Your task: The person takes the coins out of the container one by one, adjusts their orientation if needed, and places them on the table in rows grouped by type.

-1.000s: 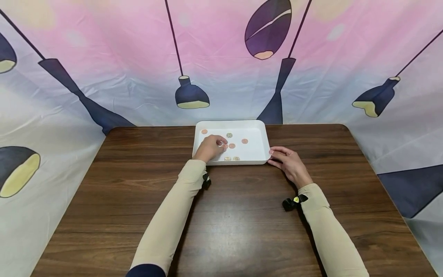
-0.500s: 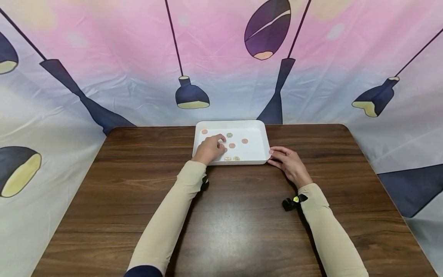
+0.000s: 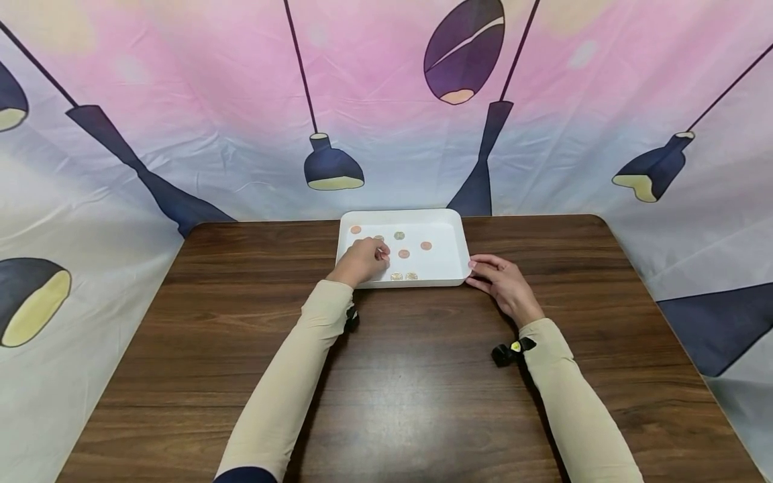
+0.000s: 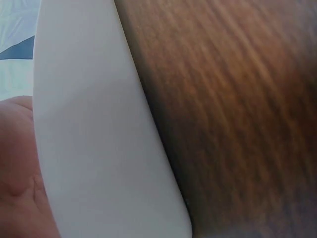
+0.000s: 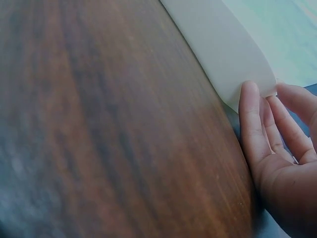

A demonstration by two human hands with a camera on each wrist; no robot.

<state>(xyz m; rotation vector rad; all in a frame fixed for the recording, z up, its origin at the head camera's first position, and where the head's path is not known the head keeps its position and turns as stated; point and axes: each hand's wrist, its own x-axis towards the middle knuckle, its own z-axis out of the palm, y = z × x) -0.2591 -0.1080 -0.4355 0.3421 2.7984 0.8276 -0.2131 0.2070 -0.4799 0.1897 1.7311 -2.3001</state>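
Note:
A shallow white tray (image 3: 435,265) lies at the table's far edge with several coins in it. Over its left part, my left hand (image 3: 361,261) has thumb and forefinger drawn together, pinching what appears to be a copper-coloured coin, mostly hidden by the fingers. Just beyond the fingertips a gold-coloured coin (image 3: 378,238) shows; to their right lies a copper-coloured coin (image 3: 403,253). My right hand (image 3: 504,285) grips the tray's near right corner; in the right wrist view its fingers (image 5: 251,116) touch the outer wall and the thumb is at the rim.
Other coins are a copper-coloured one (image 3: 426,246) at right, a greenish-gold one (image 3: 399,235) behind, a copper-coloured one (image 3: 355,229) at far left, and two gold-coloured ones along the near wall. A printed cloth (image 3: 392,161) hangs behind the brown wooden table (image 3: 417,376).
My left hand has moved slightly left, and its thumb and forefinger have come together. The copper-coloured coin between them is now hidden, while a gold-coloured coin beyond has come into view. The right hand stays put.

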